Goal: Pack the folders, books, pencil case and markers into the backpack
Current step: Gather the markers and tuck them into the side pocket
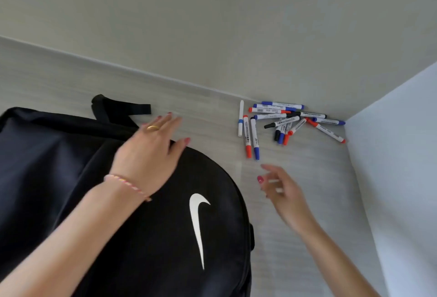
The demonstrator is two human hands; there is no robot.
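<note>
Head view: black backpack [118,202] w/ white swoosh; left hand [151,147] flat, fingers spread; right hand [281,190] blurred, grip unclear.

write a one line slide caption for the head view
Left hand rests on a black backpack while the right hand, blurred, reaches toward loose markers on the table's corner.

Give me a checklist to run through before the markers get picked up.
1. Markers in reach: a loose pile of markers lies in the table's corner, beyond the right hand: ok.
2. Right hand free: blurred, something pale may sit between its fingers: cannot tell.
3. Left hand steadying the black backpack: flat at its top edge: ok.
4. Backpack opening ready: no open zip visible: cannot tell.
5. Folders, books, pencil case packed: none in view: cannot tell.
</note>
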